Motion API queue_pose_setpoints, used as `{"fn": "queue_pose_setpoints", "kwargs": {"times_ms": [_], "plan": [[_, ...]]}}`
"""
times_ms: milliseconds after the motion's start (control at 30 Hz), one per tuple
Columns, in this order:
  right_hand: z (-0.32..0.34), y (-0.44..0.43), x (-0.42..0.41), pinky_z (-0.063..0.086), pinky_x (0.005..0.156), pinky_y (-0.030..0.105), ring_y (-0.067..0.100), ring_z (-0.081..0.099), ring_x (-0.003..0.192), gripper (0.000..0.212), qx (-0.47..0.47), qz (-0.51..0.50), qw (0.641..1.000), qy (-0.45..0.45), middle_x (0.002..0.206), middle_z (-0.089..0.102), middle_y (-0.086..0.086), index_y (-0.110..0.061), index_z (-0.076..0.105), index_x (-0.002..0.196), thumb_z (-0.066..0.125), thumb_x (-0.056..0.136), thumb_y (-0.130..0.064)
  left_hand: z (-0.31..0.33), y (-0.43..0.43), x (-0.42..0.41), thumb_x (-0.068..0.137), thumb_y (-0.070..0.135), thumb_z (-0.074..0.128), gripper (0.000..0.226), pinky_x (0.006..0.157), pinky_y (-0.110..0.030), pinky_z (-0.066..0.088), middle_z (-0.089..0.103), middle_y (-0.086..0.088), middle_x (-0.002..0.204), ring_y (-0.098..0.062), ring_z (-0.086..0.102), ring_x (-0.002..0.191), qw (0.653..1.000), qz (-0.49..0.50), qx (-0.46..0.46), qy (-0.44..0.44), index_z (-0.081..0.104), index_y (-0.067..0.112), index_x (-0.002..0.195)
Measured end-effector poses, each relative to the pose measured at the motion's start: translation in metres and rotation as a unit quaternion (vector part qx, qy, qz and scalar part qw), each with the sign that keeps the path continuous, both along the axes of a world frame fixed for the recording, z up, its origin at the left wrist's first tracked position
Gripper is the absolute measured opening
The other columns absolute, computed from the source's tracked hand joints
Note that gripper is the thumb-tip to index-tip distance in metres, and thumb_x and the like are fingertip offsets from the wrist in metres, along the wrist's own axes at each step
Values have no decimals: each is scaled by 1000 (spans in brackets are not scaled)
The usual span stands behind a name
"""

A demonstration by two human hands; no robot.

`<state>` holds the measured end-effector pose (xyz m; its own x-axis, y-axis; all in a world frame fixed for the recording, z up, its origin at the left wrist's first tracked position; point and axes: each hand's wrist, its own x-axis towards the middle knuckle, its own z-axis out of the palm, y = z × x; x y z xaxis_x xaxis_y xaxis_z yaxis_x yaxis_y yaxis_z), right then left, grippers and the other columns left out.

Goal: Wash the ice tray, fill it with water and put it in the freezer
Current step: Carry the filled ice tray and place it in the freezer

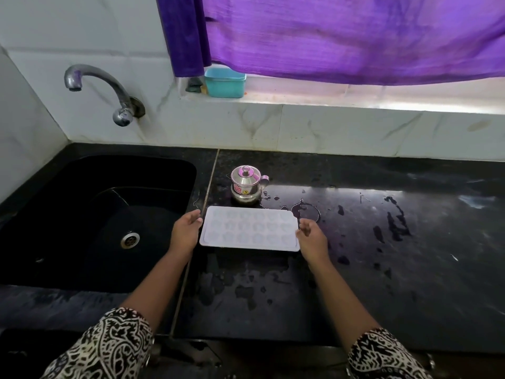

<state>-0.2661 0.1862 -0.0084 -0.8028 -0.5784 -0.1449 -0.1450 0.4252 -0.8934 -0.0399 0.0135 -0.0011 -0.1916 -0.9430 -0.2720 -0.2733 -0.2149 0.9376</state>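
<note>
A white ice tray with several shaped cells lies flat on the black counter, just right of the sink. My left hand is at the tray's left short end, its straight fingers touching the far left corner. My right hand is at the right short end with its fingers loosely curled beside the edge. No finger is seen wrapped over the tray. The black sink with its metal drain is to the left. Above it a steel tap comes out of the wall with no water running.
A small steel lidded pot stands right behind the tray. Water patches lie on the counter in front of and to the right of the tray. A teal plastic box sits on the window ledge under a purple curtain.
</note>
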Motion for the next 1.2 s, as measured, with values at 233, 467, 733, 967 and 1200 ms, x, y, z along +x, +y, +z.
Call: {"fn": "queue_pose_setpoints", "kwargs": {"times_ms": [233, 467, 733, 967, 1200], "plan": [[-3, -10, 2, 43, 92, 29, 22, 60, 102, 31, 27, -3, 999, 39, 111, 66, 6, -8, 59, 121, 55, 91, -12, -6, -17, -10, 94, 3, 56, 25, 90, -38, 52, 69, -13, 112, -25, 65, 95, 998, -49, 35, -34, 65, 1, 118], [-2, -13, 8, 44, 81, 25, 14, 58, 79, 27, 32, -32, 996, 81, 101, 69, 5, -9, 64, 116, 58, 89, -11, -9, -16, -6, 95, 1, 55, 25, 80, -28, 50, 69, -7, 101, -19, 65, 91, 997, -63, 30, -25, 65, 4, 118], [-1, -18, 13, 45, 77, 23, 12, 59, 76, 25, 18, -64, 995, 80, 85, 65, -3, -8, 67, 112, 59, 88, -8, -16, -17, -6, 94, 2, 58, 28, 86, -34, 54, 70, -8, 106, -21, 67, 95, 998, -57, 34, -3, 63, 6, 122], [0, -20, 16, 45, 75, 21, 8, 60, 74, 25, 2, -87, 994, 66, 85, 66, -5, -10, 67, 112, 60, 88, -9, -11, -13, -6, 94, 3, 59, 30, 76, -29, 53, 68, -1, 102, -16, 66, 91, 998, -55, 26, 6, 61, 7, 124], [8, -25, 18, 49, 76, 24, 7, 60, 76, 26, -6, -95, 994, 61, 85, 65, -7, -11, 68, 112, 62, 87, -11, -5, -18, 1, 94, 2, 59, 28, 79, -31, 54, 69, -4, 106, -18, 67, 93, 998, -43, 26, 36, 63, 7, 121]]}}
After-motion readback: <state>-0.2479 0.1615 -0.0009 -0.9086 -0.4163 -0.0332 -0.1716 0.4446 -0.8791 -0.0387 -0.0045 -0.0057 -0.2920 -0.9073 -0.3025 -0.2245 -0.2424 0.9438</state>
